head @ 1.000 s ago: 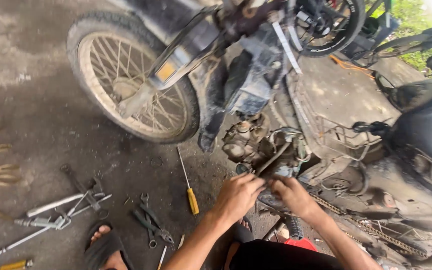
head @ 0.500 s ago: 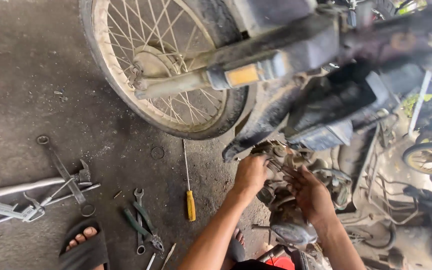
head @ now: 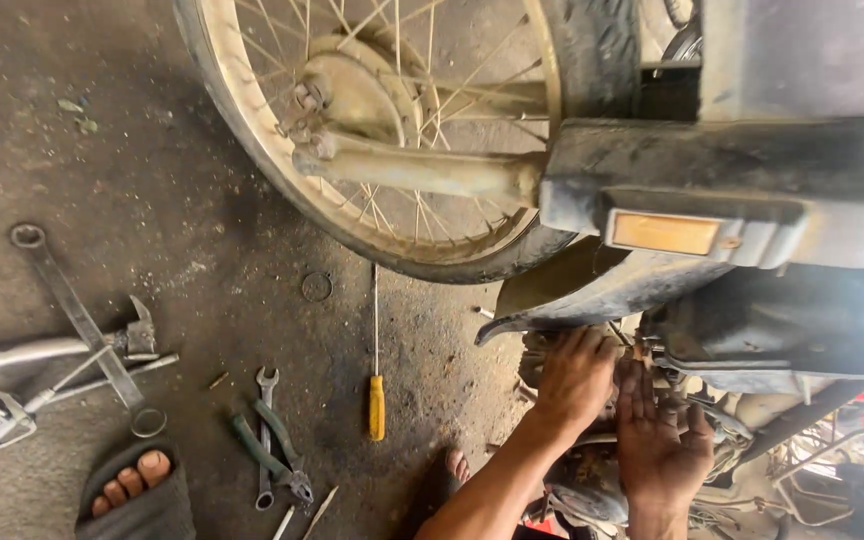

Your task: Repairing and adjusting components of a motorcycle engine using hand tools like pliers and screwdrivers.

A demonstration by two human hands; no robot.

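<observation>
My left hand [head: 574, 378] and right hand [head: 660, 440] pressed engine [head: 592, 480] below spoked wheel [head: 402, 130], gripping nothing; yellow-handled screwdriver [head: 376, 385] lay on stained concrete floor [head: 152, 150] beside wheel.

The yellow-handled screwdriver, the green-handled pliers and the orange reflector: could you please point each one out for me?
yellow-handled screwdriver [head: 377, 406], head view, on the yellow handle.
green-handled pliers [head: 264, 448], head view, on the green grips.
orange reflector [head: 665, 233], head view, on the middle of its orange face.
</observation>
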